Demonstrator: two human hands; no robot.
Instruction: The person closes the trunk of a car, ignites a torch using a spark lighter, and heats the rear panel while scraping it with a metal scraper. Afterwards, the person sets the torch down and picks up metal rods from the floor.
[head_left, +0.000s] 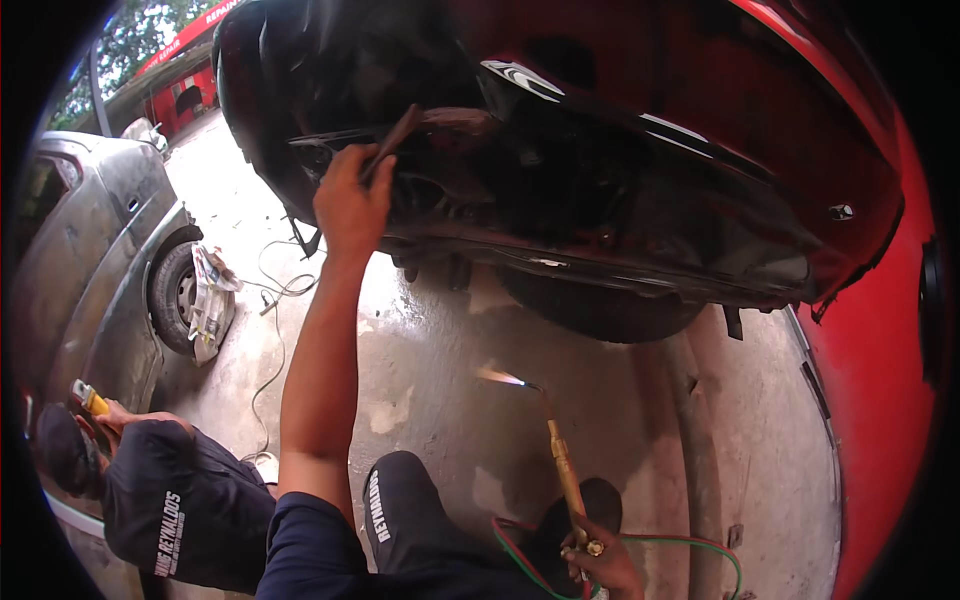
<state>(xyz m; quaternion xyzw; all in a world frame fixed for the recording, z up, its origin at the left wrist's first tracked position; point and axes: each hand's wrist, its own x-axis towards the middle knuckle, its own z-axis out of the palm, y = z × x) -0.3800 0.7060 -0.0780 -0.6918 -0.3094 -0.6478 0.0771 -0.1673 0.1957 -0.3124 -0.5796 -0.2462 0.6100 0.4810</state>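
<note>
My left hand (pixel 352 205) reaches up to a dark, glossy car body (pixel 620 180). Its fingers are closed round a flat brown bar (pixel 398 138), whose far end lies over a dull reddish patch on the panel. Whether the bar is wood or rusty metal I cannot tell. Low on the right, my right hand (pixel 605 562) grips a brass gas torch (pixel 565 465) by its valve end. The torch points upward, and a small flame (pixel 502 377) burns leftward from its bent tip, below the car and apart from it.
Red and green hoses (pixel 690 540) run from the torch. At the lower left a co-worker (pixel 190 500) crouches with a yellow tool (pixel 92 400) beside a grey vehicle (pixel 100 260). A cable (pixel 262 390) lies on the concrete floor (pixel 420 350). A red surface (pixel 870 420) borders the right.
</note>
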